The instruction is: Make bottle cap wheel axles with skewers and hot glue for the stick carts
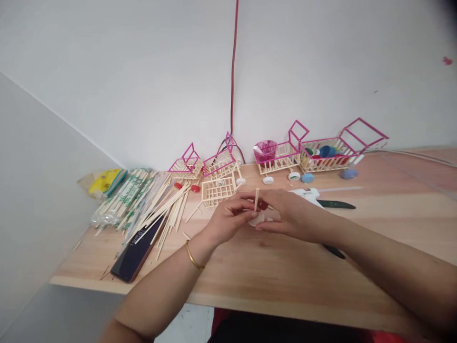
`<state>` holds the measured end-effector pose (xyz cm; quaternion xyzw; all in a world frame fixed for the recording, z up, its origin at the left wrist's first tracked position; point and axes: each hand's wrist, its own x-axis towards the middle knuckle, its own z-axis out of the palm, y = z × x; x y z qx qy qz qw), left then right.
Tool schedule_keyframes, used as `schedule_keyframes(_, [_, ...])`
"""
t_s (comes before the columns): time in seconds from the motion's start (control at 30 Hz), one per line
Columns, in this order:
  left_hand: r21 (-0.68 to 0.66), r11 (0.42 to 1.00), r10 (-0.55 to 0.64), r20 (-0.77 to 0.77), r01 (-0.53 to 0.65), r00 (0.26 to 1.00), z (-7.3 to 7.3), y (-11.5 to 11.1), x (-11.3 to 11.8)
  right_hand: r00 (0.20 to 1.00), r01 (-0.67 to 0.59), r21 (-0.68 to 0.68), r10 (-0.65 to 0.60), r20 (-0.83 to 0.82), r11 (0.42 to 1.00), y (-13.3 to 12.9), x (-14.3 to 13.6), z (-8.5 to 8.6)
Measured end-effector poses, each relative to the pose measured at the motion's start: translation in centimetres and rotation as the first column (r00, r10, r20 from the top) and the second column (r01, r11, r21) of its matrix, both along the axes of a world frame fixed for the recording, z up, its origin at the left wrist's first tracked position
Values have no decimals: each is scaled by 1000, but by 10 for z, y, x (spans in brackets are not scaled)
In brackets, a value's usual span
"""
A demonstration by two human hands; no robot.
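My left hand and my right hand meet over the middle of the table, both with curled fingers. Between them is a round, whitish bottle cap, gripped at its edges by the thumbs and fingers. A short wooden stick stands upright at the cap, and its lower end is partly hidden by my fingers. Just behind my left hand sits an unpainted stick cart. Beside my right hand lies a white glue gun, partly covered by the hand.
Several stick carts with pink rims line the wall, one holding a pink-stained cup, another coloured caps. Left are loose sticks, a dark phone, wrapped stick bundles and a yellow packet. A dark-green blade-shaped object lies right.
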<state>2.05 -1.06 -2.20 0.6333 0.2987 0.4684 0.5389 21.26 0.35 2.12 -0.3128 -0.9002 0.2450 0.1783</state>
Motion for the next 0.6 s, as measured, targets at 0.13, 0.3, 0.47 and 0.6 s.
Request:
schedule_keyframes(0.13, [10, 1000, -5, -10, 5, 1000, 0, 0, 0, 1000, -1, -9, 1, -8, 1000, -1, -1, 1])
schedule_keyframes(0.3, [24, 1000, -4, 0, 4, 1000, 0, 0, 1, 1000, -10, -12, 10, -12, 1000, 0, -1, -1])
schedule_keyframes(0.47, [44, 999, -28, -21, 28, 999, 0, -1, 2, 1000, -17, -17, 17, -8, 1000, 0, -1, -2])
schedule_keyframes(0.6, [17, 1000, -2, -24, 2, 1000, -2, -1, 1, 1000, -19, -16, 19, 10, 1000, -2, -1, -1])
